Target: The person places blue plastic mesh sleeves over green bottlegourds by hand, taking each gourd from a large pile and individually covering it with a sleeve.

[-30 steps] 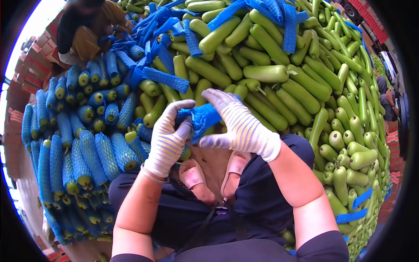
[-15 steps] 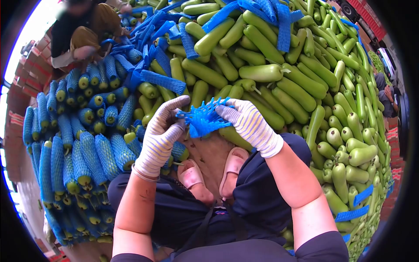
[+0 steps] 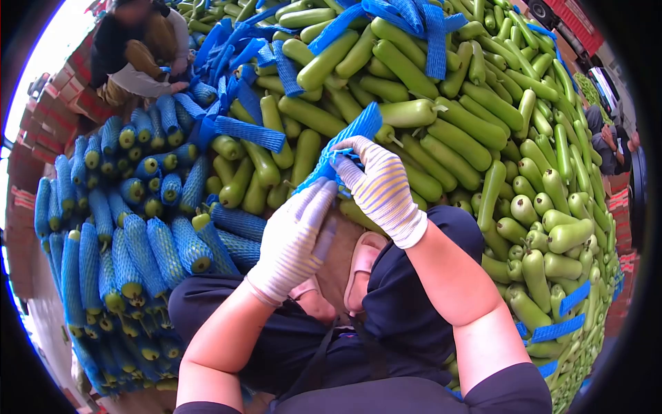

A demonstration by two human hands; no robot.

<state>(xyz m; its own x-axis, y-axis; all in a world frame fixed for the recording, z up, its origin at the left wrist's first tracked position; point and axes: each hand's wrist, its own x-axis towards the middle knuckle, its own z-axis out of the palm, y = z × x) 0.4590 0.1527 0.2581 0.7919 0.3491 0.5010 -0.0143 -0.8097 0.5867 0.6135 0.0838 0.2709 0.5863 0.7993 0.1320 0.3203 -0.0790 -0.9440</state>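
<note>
A blue foam net sleeve (image 3: 361, 127) is stretched out slantwise between my gloved hands, its far end pointing up and right. My right hand (image 3: 384, 185), in a striped knit glove, pinches the sleeve near its middle. At the lower end, my left hand (image 3: 295, 233) has its fingers closed on the netting, the fingertips partly hidden behind it. Just beyond the sleeve lies a bare green gourd (image 3: 405, 112) on the heap. Down by my left forearm are gourds in blue net sleeves (image 3: 189, 241).
Bare gourds (image 3: 469, 141) are heaped ahead and to the right. Sleeved gourds (image 3: 93, 265) are stacked at the left. Loose blue sleeves (image 3: 252, 132) lie across the heap. Another person (image 3: 138, 55) crouches at the upper left; one more (image 3: 610, 141) sits far right.
The bunched net sleeve is now drawn out lengthwise. My left hand has moved right and down, closer to my right hand. Sleeved gourds beside my left forearm have come into view.
</note>
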